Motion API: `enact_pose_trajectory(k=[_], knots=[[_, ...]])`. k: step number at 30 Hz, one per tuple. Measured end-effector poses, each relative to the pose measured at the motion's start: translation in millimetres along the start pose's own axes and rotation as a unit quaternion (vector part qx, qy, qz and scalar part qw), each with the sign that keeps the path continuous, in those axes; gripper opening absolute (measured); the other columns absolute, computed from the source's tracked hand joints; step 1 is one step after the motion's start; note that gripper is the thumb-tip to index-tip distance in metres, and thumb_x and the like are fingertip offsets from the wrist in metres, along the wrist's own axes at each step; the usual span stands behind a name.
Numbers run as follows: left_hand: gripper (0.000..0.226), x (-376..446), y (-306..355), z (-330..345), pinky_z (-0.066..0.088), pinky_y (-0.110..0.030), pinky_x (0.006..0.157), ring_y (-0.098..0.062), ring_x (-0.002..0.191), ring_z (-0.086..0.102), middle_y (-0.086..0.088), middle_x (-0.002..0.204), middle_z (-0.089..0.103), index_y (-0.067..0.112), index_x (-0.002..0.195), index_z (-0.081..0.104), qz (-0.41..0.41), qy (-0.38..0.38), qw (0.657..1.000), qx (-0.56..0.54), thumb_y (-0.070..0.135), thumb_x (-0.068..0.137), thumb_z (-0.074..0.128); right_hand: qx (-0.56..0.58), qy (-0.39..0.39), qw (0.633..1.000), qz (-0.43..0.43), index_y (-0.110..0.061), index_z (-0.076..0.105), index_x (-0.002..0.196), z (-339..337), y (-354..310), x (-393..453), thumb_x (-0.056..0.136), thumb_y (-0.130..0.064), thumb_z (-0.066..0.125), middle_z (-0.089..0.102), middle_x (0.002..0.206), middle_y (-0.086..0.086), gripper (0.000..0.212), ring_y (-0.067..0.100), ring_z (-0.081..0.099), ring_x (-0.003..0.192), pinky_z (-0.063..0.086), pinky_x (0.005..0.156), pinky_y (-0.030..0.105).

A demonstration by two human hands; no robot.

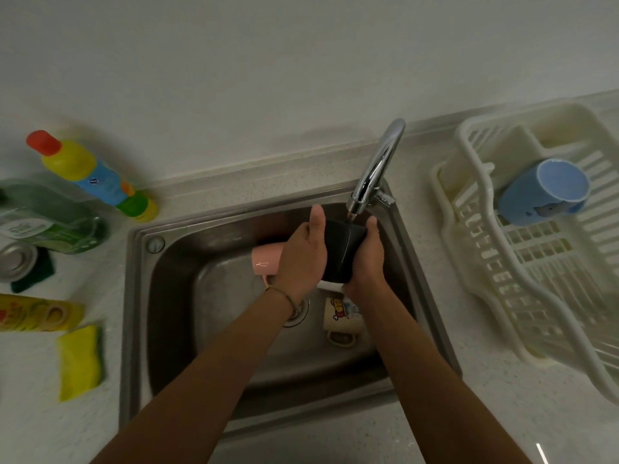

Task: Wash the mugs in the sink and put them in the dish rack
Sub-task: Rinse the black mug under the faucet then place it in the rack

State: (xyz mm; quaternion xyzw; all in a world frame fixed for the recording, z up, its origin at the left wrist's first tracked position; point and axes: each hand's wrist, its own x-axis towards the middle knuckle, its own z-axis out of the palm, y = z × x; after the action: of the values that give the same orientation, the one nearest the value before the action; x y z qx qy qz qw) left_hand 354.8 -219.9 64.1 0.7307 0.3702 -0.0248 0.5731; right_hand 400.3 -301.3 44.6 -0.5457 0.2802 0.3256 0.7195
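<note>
steel sink held the pink mug and cartoon mug, black mug sat under the faucet, left hand and right hand clasped its sides; best to tilt, rotate, then rack.

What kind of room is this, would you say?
Most likely a home kitchen: a steel sink with a chrome tap, a white dish rack on the counter, and bottles of cleaning liquid beside sponges.
</note>
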Motion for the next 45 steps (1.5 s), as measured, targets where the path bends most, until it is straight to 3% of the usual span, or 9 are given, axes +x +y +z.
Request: enact_pose_trajectory(k=[5,10,16,22,26,31,37,42,45], knots=[[0.064,-5,0,5,0.036,-0.007,0.060,-0.003,0.069,0.052,-0.005,0.081,0.062,0.012,0.077,0.061,0.026,0.116,0.992,0.031,0.054,0.108,0.024,-0.017,0.043,0.998,-0.029,-0.026,0.061,0.105,7,2,5,0.098,-0.067,0.038,0.069,0.107,0.007,0.048,0.024,0.067,0.100,0.052,0.094,0.046],[0.060,-12,-4,26,0.056,-0.023,0.093,-0.011,0.112,0.062,-0.002,0.127,0.060,0.021,0.140,0.046,0.004,0.065,0.984,-0.163,0.054,0.093,0.065,-0.151,0.049,0.970,-0.185,-0.015,0.067,0.100,16,2,4,0.108,-0.046,0.029,0.071,0.095,0.005,0.049,0.017,0.067,0.088,0.052,0.079,0.036],[0.040,-4,3,4,0.057,-0.029,0.076,-0.019,0.102,0.068,-0.003,0.107,0.069,0.014,0.130,0.060,-0.106,0.063,0.936,-0.328,0.036,0.097,0.067,-0.309,0.043,0.884,-0.348,-0.027,0.058,0.103,21,30,-11,0.101,-0.057,0.031,0.065,0.094,-0.008,0.040,0.007,0.063,0.088,0.052,0.080,0.033],[0.051,-8,-2,6,0.062,-0.046,0.079,-0.030,0.107,0.071,-0.014,0.123,0.070,0.017,0.131,0.062,-0.155,0.034,0.900,-0.406,0.043,0.089,0.074,-0.386,0.049,0.894,-0.223,-0.009,0.063,0.100,17,-11,16,0.108,-0.033,0.032,0.066,0.099,0.011,0.039,0.026,0.064,0.096,0.049,0.084,0.039],[0.036,-3,-1,6,0.057,-0.034,0.071,-0.020,0.088,0.073,-0.009,0.101,0.073,0.008,0.119,0.065,-0.147,0.068,0.892,-0.422,0.034,0.094,0.070,-0.360,0.084,0.870,-0.326,-0.018,0.063,0.101,30,18,-13,0.107,-0.045,0.030,0.066,0.100,0.004,0.043,0.019,0.063,0.092,0.048,0.086,0.038],[0.067,-7,-4,9,0.060,-0.042,0.076,-0.029,0.109,0.071,-0.014,0.126,0.070,0.015,0.134,0.060,-0.157,0.026,0.894,-0.420,0.050,0.079,0.078,-0.364,0.038,0.908,-0.204,-0.012,0.061,0.100,17,-15,6,0.108,-0.033,0.032,0.066,0.104,0.011,0.036,0.027,0.063,0.100,0.044,0.081,0.036],[0.031,-4,-4,9,0.055,-0.033,0.069,-0.020,0.091,0.070,-0.007,0.101,0.071,0.009,0.114,0.064,-0.137,0.079,0.898,-0.410,0.032,0.094,0.069,-0.338,0.083,0.878,-0.330,-0.025,0.058,0.096,27,20,-18,0.098,-0.059,0.024,0.065,0.097,0.001,0.048,0.019,0.064,0.091,0.053,0.087,0.047],[0.076,-6,-8,11,0.060,-0.043,0.079,-0.031,0.113,0.070,-0.015,0.128,0.069,0.016,0.135,0.060,-0.146,0.038,0.895,-0.421,0.053,0.071,0.077,-0.390,0.027,0.901,-0.190,-0.013,0.061,0.115,17,-13,8,0.110,-0.034,0.029,0.066,0.112,0.012,0.039,0.017,0.062,0.093,0.047,0.088,0.018],[0.060,-4,-4,12,0.059,-0.042,0.086,-0.031,0.111,0.070,-0.015,0.123,0.071,0.006,0.132,0.063,-0.133,0.078,0.885,-0.439,0.043,0.085,0.072,-0.370,0.065,0.887,-0.268,-0.019,0.062,0.103,27,7,-9,0.107,-0.045,0.029,0.067,0.102,0.006,0.042,0.020,0.063,0.093,0.050,0.090,0.040]])
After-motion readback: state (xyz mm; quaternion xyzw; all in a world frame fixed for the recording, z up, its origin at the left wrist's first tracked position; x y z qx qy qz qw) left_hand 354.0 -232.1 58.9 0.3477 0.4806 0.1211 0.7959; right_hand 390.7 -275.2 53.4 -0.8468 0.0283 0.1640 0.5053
